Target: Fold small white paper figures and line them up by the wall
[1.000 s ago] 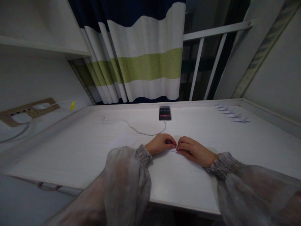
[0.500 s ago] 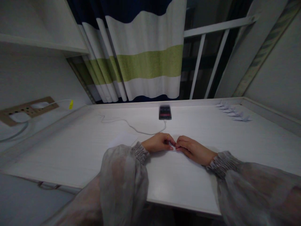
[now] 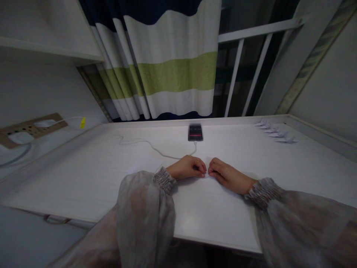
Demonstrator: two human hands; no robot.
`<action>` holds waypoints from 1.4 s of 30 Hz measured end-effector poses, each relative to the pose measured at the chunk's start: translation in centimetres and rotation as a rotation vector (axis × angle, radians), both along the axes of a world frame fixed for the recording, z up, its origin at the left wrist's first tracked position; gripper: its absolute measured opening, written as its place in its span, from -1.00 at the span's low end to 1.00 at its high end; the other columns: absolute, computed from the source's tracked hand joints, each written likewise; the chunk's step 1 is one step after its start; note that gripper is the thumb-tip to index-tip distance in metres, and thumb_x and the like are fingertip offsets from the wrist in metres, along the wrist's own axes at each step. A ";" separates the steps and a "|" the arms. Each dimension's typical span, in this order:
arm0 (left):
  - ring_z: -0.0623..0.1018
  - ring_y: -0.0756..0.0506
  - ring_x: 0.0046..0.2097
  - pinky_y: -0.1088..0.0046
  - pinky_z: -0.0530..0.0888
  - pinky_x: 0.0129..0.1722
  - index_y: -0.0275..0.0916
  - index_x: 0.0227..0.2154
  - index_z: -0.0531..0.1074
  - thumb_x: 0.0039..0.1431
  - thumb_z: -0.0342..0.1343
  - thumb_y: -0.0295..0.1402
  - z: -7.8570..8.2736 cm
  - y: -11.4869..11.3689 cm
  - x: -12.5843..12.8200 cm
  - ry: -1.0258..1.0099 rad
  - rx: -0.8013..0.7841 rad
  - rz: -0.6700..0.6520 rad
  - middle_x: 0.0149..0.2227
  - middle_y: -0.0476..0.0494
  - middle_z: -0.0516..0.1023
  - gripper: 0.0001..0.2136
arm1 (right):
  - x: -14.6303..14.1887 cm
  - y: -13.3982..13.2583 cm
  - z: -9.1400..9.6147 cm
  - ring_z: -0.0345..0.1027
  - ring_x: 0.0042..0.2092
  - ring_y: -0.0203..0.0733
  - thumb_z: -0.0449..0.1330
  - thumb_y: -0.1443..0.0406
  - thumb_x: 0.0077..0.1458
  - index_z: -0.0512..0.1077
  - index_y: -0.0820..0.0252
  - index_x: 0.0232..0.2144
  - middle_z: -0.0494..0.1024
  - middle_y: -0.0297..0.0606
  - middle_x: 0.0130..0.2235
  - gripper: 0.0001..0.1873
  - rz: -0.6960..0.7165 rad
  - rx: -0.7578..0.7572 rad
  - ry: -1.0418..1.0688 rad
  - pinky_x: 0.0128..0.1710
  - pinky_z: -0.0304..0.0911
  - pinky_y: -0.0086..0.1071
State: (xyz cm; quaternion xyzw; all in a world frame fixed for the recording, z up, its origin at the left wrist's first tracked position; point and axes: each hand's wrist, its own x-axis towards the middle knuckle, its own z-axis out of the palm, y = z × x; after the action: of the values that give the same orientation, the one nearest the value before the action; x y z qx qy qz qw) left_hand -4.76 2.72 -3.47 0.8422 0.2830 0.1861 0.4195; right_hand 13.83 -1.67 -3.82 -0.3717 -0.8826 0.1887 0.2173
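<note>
My left hand (image 3: 187,167) and my right hand (image 3: 229,175) face each other low over the white desk. Each has its thumb and fingertips pinched together on a small piece of white paper (image 3: 207,175), a sliver of which shows in the narrow gap between them. The fingers hide most of it, so its folded shape cannot be made out. Flat white paper (image 3: 145,163) lies left of my left hand, partly behind the sleeve. At the back right corner sit several small folded white paper figures (image 3: 287,139) with pointed ends, lined up in a row.
Beyond my hands lies a dark device with a blurred screen (image 3: 195,132), joined to a white cable (image 3: 160,152) that runs left across the desk (image 3: 83,175). Power sockets with plugs (image 3: 33,130) are on the left wall. A striped curtain (image 3: 178,74) hangs behind.
The fingertips of my two hands have moved slightly apart, and the fingers of both have curled in more around the paper. The view has shifted a little.
</note>
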 end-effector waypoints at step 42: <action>0.37 0.08 -0.45 0.53 0.33 -0.38 -0.37 -0.50 0.41 -0.20 0.19 -0.40 -0.4 -0.3 0.3 -0.032 -0.150 0.065 -0.51 -0.03 0.41 -0.84 | -0.9 0.4 0.6 0.15 -0.42 -0.31 0.04 0.45 -0.07 0.21 0.22 -0.56 0.24 -0.29 -0.43 -0.91 -0.170 -0.109 -0.008 -0.41 0.14 -0.42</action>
State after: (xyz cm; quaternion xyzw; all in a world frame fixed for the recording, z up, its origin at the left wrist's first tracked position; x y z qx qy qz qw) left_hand -4.48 2.45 -3.92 0.7955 0.3167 0.1915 0.4798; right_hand 12.97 -1.30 -3.25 -0.4571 -0.8372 0.2158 0.2088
